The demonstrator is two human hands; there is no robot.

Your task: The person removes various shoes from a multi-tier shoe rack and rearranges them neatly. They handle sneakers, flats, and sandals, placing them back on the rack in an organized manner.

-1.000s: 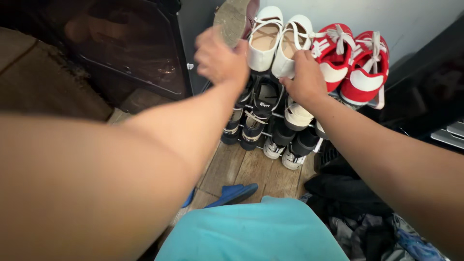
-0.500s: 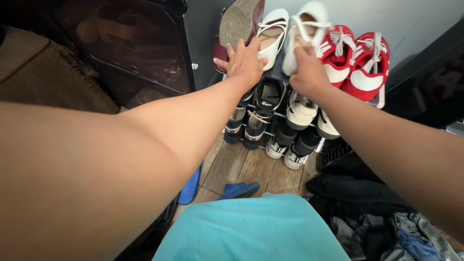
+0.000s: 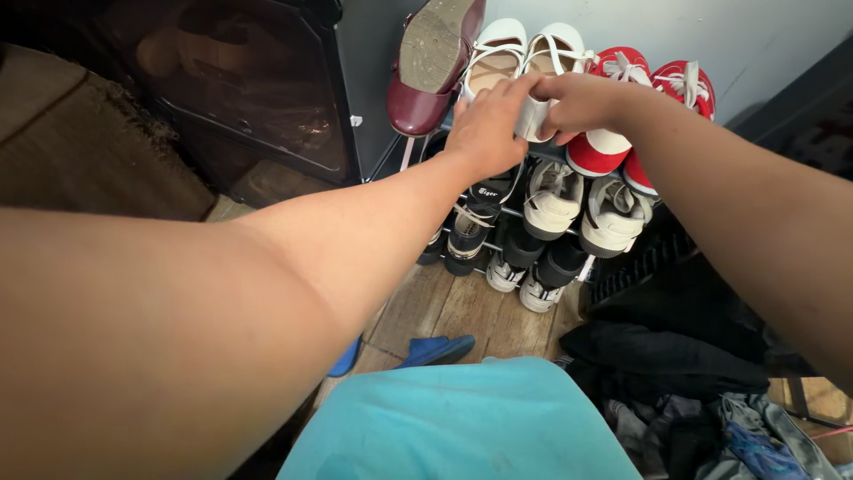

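Starting nearest the camera, a turquoise cloth [image 3: 462,418] covers the lap, with blue slippers [image 3: 435,349] on the wooden floor [image 3: 462,311] and a heap of dark clothes [image 3: 675,356] to the right. Further out, both bare forearms reach to a shoe rack [image 3: 511,213] against the wall. Black-and-white sneakers [image 3: 480,213] fill its lower tiers. On the top tier the left hand [image 3: 484,133] lies flat, fingers together, against the white strap shoes [image 3: 520,62], while the right hand [image 3: 577,102] curls over the toe of one of that pair, pinching it. Red sneakers [image 3: 653,98] sit just beside it, and a maroon shoe [image 3: 435,67] leans sole-up at the left. I judge that a steady grip on toe and side, with both white shoes kept parallel, would seat them neatly without nudging the neighbours.
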